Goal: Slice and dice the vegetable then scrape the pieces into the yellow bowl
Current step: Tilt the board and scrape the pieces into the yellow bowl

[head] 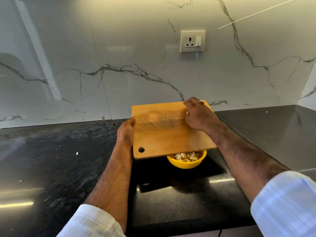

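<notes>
A wooden cutting board [164, 130] is held tilted above a yellow bowl [187, 162], its near edge hiding the bowl's far rim. The left hand [125, 132] grips the board's left edge, thumb on the top face. The right hand [199, 115] rests on the board's far right part with its fingers [189, 104] curled; a ring shows on one. Pale diced pieces [185, 156] lie in the bowl. The bowl stands on a dark speckled worktop [51, 168]. One small white scrap [77, 153] lies on the worktop, left of the board. Behind, a marble-patterned wall [85, 57] carries a socket [192, 41]. Both forearms wear pale rolled sleeves [287, 202].
</notes>
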The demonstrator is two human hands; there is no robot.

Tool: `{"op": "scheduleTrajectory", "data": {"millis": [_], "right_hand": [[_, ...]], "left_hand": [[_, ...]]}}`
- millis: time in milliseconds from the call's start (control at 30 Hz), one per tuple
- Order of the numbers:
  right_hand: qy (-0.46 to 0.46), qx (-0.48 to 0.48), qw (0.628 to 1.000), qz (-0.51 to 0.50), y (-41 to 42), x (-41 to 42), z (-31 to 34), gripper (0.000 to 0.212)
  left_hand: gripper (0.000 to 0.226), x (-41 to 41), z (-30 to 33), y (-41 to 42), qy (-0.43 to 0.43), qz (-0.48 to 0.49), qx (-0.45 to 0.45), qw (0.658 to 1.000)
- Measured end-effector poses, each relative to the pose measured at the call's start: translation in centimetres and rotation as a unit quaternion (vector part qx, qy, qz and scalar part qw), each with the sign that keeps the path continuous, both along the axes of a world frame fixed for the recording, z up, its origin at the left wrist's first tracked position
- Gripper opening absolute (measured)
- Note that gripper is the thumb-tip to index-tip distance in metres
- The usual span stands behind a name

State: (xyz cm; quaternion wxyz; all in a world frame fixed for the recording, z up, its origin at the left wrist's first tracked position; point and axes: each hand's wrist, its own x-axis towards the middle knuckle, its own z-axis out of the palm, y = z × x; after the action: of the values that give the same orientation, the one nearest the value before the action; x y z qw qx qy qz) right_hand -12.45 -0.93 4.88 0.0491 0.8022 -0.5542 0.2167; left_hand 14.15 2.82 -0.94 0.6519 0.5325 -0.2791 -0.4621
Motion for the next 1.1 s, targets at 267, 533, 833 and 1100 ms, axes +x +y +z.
{"op": "scheduleTrajectory", "data": {"millis": [267,533,833,1100], "right_hand": [[0.063,-0.014,0.998,-0.002,-1.2,1.2,0.9,0.028],[0.082,-0.014,0.995,0.053,5.1,1.3,-0.1,0.027],[0.060,-0.039,0.990,0.121,12.0,1.0,-2.1,0.036],[-0.168,-0.075,0.976,0.114,12.7,-0.1,-2.0,0.018]], "left_hand": [[0.032,0.1,0.4,-0.1,0.015,0.009,0.003,1.000],[0.032,-0.9,1.1,1.7,0.043,0.033,0.006,0.999],[0.020,-1.5,2.5,4.3,0.060,0.076,0.000,0.995],[0.021,-0.2,3.4,6.4,0.027,0.099,-0.001,0.995]]}}
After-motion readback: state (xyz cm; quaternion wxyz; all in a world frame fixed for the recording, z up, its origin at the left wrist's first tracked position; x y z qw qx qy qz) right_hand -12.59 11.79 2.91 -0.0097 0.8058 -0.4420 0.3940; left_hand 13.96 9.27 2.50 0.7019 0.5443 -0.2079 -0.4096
